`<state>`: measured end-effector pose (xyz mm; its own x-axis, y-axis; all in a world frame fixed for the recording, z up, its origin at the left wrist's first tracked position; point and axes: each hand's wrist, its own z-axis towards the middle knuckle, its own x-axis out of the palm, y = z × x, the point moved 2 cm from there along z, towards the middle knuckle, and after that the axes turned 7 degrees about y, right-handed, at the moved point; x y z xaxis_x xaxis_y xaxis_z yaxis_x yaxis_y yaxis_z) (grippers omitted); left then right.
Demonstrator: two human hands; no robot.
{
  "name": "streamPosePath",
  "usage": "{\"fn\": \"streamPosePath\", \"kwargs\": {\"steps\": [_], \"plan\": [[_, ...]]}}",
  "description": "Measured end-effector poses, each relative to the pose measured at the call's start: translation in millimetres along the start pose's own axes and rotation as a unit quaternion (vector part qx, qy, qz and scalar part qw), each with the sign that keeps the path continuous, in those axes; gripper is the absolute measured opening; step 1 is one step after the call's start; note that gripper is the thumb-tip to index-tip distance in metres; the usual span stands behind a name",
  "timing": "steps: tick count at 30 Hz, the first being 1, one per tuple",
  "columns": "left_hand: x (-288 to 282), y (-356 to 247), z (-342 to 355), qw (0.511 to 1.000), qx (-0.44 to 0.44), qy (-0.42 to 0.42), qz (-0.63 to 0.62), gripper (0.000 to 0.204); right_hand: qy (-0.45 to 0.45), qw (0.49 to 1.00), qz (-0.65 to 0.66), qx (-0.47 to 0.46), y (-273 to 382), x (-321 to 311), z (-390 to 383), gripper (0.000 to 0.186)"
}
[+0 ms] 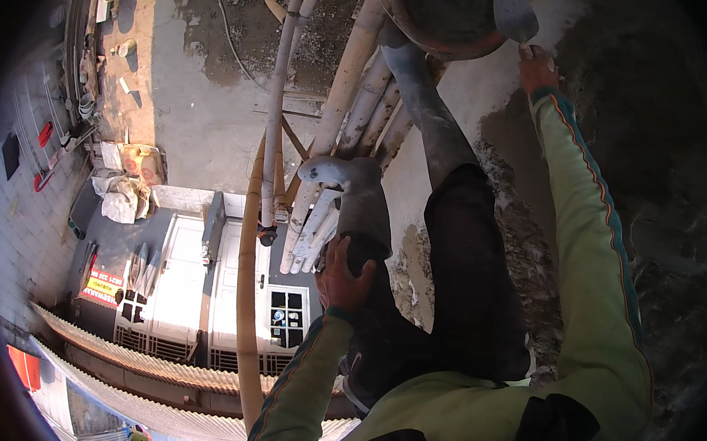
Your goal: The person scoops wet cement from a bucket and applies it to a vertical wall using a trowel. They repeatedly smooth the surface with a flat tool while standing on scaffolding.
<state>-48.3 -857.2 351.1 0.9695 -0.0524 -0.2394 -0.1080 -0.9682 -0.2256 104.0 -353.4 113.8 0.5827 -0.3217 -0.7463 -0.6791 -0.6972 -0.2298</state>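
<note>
My right hand [538,74] is closed round the handle of a trowel [514,8], its arm stretched far forward. The trowel's grey, leaf-shaped blade lies over the right rim of a round bucket [473,51]. Inside the bucket is a dark grey mass [449,1], probably mortar, partly cut off by the picture's top edge. My left hand [344,280] rests on my left knee with its fingers spread and nothing in it. Grey rubber boots, the left boot [362,207] and the right boot [426,92], are set against bamboo poles [356,56].
I am high above a concrete yard [198,108]. An upright bamboo pole [249,310] stands left of my arm. To the right runs a rough, dark wall surface [663,199]. Below left are white doors [178,265], a corrugated roof edge [158,363] and sacks [126,195].
</note>
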Motion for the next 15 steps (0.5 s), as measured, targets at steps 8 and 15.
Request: {"fn": "streamPosePath", "kwargs": {"steps": [8, 15], "plan": [[-6, -8, -7, 0.999, 0.004, -0.03, 0.038, 0.066, 0.268, 0.744, 0.61, 0.043, 129, -2, 23, 0.046], [-11, -6, 1, 0.999, 0.026, -0.02, 0.04, 0.067, 0.143, 0.89, 0.43, 0.039, 96, -21, -19, 0.045]]}}
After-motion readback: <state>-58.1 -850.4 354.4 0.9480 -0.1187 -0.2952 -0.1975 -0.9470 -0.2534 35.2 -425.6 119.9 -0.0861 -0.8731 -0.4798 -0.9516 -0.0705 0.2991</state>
